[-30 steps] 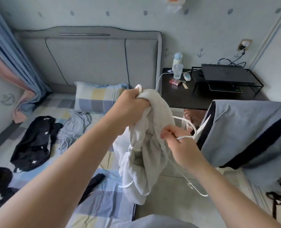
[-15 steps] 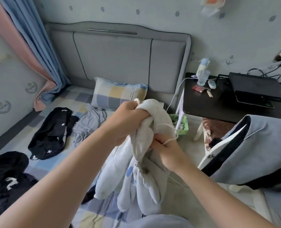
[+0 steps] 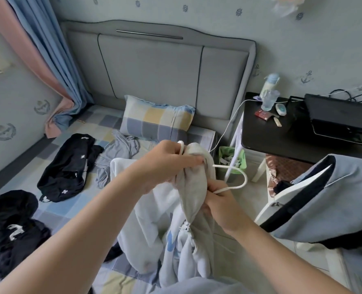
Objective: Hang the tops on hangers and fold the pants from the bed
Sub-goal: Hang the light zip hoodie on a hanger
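I hold a white zip-up top [image 3: 193, 194] bunched above the bed's right edge. My left hand [image 3: 165, 164] grips its gathered collar, with a white hanger end poking out above the fingers. My right hand [image 3: 220, 200] holds the cloth lower down and pinches the white hanger's hook [image 3: 238, 177], which loops out to the right. The rest of the hanger is hidden inside the top. On the checked bed [image 3: 69, 209] lie a black garment with white crosses [image 3: 67, 166], a grey garment [image 3: 116, 153] and another black garment [image 3: 10, 225].
A checked pillow [image 3: 156, 119] leans on the grey headboard. A black side table [image 3: 281, 136] at the right carries a bottle, small items and a laptop. A green bin [image 3: 232, 160] stands beside the bed. A blue and black top [image 3: 328, 200] hangs at the right.
The hanger, held out in the open by my right hand before, has gone into the top. Only its hook now shows. The view has swung left toward the bed.
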